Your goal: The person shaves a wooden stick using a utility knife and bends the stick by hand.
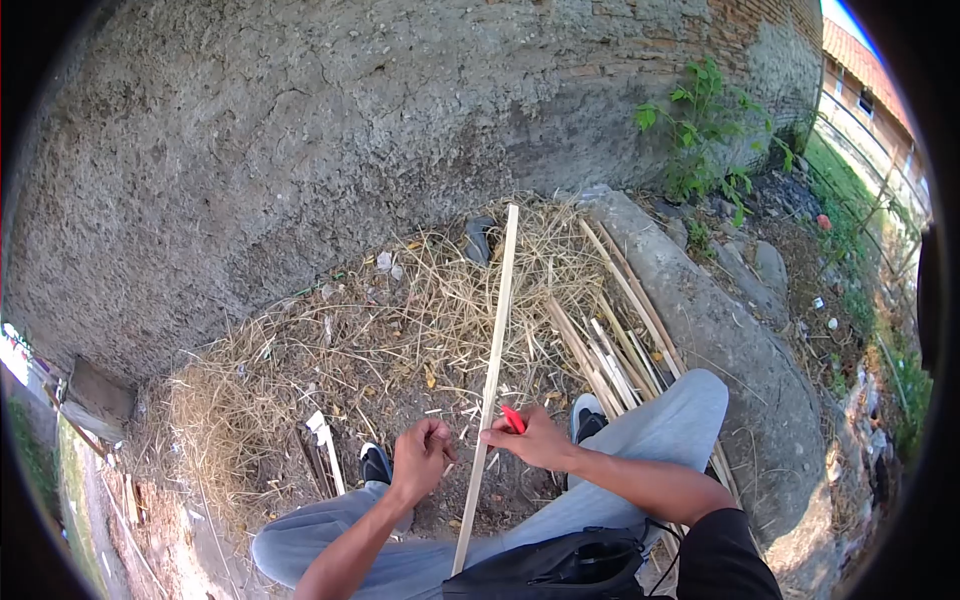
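A long pale wooden strip [497, 340] runs upright through the middle of the view, from my lap up towards the wall. My right hand [535, 440] is closed around a small red tool [514, 420], which may be a knife; its working end is hidden. The fingers of that hand are against the strip's right edge. To the left of the strip, my left hand [423, 460] is closed with curled fingers, apart from the strip. A pale sliver shows by its fingertips, but I cannot make out whether it is held.
Several wooden strips [600, 365] lie beside my right leg, along a long stone slab [715, 330]. Dry straw [400, 320] and small wood chips cover the ground. A rough wall [350, 130] rises ahead, with a green plant [700, 130] at its right. Another pale stick [330, 450] lies by my left foot.
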Tool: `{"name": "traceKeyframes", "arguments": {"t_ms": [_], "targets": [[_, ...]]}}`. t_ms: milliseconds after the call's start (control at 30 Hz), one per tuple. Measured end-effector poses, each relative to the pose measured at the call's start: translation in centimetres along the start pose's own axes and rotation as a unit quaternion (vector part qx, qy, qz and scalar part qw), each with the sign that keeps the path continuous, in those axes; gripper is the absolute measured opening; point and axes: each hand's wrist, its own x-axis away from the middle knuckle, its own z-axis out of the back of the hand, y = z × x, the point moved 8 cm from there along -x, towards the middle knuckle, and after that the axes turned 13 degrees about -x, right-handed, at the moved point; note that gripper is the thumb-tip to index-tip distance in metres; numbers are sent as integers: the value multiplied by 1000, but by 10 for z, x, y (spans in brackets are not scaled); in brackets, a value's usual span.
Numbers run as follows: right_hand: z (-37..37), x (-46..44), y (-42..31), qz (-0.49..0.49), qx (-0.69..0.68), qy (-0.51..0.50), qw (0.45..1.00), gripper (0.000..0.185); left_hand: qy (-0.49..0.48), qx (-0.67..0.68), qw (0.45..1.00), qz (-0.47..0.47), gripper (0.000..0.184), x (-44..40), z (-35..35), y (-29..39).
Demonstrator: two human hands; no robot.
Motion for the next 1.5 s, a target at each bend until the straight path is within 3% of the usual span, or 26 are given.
{"name": "traceKeyframes", "arguments": {"t_ms": [133, 200, 267, 333, 400, 433, 467, 533, 633, 767, 867, 933, 1067, 1167, 1267, 1400, 1500], "targets": [[-1, -4, 14, -28, -2, -14, 1000, 32, 75, 37, 997, 2, 20, -4, 29, -21], [-2, -7, 16, -25, 7, -22, 999, 32, 85, 13, 996, 3, 25, -15, 34, -50], [-3, -6, 18, -26, 15, -29, 999, 32, 63, -128, 990, -10, 33, -19, 32, -62], [-5, -5, 12, -8, 7, -32, 999, 32, 83, -93, 992, 25, 39, -11, 22, -74], [-5, -5, 10, -13, 7, -31, 999, 31, 107, -65, 991, -54, 46, 3, 9, -50], [-7, -4, 11, -17, 5, -31, 999, 31, 1, 1, 1000, 2, 53, 3, -13, -62], [-7, -5, 13, -18, 5, -31, 999, 31, 1, 1, 1000, 3, 53, 8, -20, -60], [-7, -9, 18, -18, 10, -28, 999, 30, -109, 203, 972, 43, 52, 27, -45, -27], [-7, -9, 14, -5, 27, -24, 999, 30, -178, 259, 949, 20, 40, 41, -59, -3], [-12, -9, 9, -1, -17, -53, 998, 30, -225, 272, 934, 57, 32, 46, -67, -17], [-10, -8, -3, 3, -16, -53, 998, 30, -216, 370, 898, 103, 29, 46, -66, -20], [3, -13, 1, -10, -35, 10, 999, 32, -233, 446, 853, 141, 30, 49, -65, -13], [24, -26, 18, -19, -55, 58, 997, 30, -253, 447, 847, 134, 30, 52, -67, -7], [34, -37, 25, -36, -171, 73, 982, 34, -261, 432, 852, 142, 29, 52, -69, -5], [36, -40, 30, -41, -204, 78, 975, 33, -263, 416, 861, 127, 28, 54, -70, -4], [34, -34, 17, -7, -207, 119, 971, 32, -259, 377, 876, 150, 26, 58, -72, -11], [35, -36, 24, -15, -185, 90, 978, 33, -263, 345, 885, 168, 27, 58, -75, -16]]}}
